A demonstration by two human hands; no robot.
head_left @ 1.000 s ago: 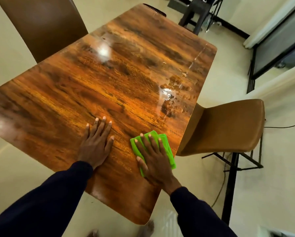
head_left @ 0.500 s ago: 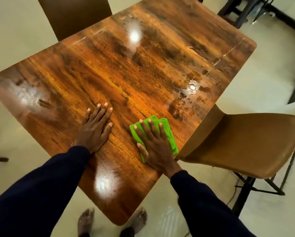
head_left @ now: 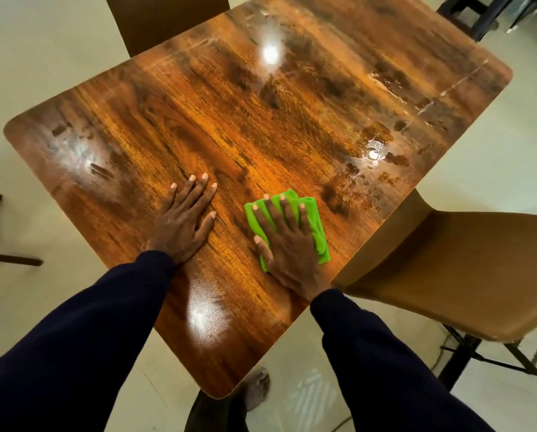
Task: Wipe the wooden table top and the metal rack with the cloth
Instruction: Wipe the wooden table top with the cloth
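The glossy wooden table top [head_left: 261,120] fills most of the view, with wet streaks and droplets near its right edge. A folded bright green cloth [head_left: 315,229] lies on the near right part of it. My right hand [head_left: 287,241] presses flat on the cloth with straight, spread fingers. My left hand [head_left: 184,219] rests flat on the bare wood to the left of the cloth, fingers straight. No metal rack can be made out.
A tan padded chair [head_left: 466,275] stands against the table's right edge. A dark brown chair back [head_left: 164,20] rises behind the far left edge. Black furniture legs [head_left: 473,17] show at top right. My bare foot [head_left: 256,389] is under the near corner.
The view has tilted down and shifted, showing more of the table's left side. My right hand and the cloth have slid slightly away from the near right edge. My left hand stays flat.
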